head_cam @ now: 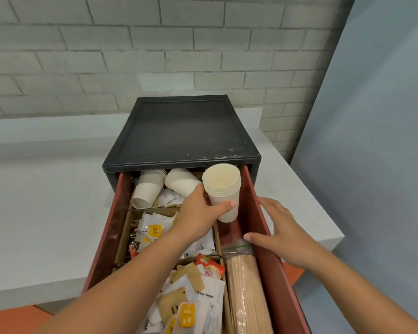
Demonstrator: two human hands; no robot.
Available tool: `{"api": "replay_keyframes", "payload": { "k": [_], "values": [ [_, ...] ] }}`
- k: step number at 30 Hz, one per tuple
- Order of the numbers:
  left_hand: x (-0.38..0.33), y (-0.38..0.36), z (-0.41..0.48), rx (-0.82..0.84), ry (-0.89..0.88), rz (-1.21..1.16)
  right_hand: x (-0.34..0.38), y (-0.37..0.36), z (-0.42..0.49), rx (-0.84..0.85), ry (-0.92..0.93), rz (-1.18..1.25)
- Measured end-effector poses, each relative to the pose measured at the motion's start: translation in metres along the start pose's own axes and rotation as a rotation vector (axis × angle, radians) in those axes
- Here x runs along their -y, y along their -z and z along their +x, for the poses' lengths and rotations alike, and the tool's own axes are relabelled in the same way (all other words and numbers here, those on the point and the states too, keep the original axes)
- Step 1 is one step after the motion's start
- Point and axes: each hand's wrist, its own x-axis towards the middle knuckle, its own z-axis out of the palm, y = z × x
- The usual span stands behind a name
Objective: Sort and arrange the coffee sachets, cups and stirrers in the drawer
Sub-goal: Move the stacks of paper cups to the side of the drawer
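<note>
Cups half done: my left hand [198, 213] grips a nested stack of cups [223, 194] over the back-right compartment of the drawer [114, 220]; two loose cups [150, 186] lie tipped at back left. Right hand [280, 227] rests flat and open on the right wall. Stirrers [245, 292] sit bagged along the right side. Sachets [191, 297] look mixed, so I'd say most sorting is left.

3 cup stacks [223, 189], 1 stirrer bag [245, 292], sachets [193, 292]: too many.

The stirrer bundle [246, 292] and drawer [112, 225] run off the bottom edge; the lying cups [146, 186] seem partly tucked under the black cabinet [181, 131].
</note>
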Motion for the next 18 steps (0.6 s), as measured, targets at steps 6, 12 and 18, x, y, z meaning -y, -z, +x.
{"api": "replay_keyframes", "payload": {
  "k": [6, 12, 18],
  "values": [
    [0.01, -0.022, 0.003, -0.091, 0.024, 0.114, -0.003, -0.003, 0.002, 0.042, 0.025, 0.146],
    [0.012, -0.029, 0.011, -0.164, 0.052, 0.351, -0.008, -0.004, 0.006, 0.058, 0.042, 0.185],
    [0.017, -0.034, 0.0, -0.187, 0.119, 0.316, -0.015, -0.006, 0.007, 0.068, 0.061, 0.21]
  ]
}}
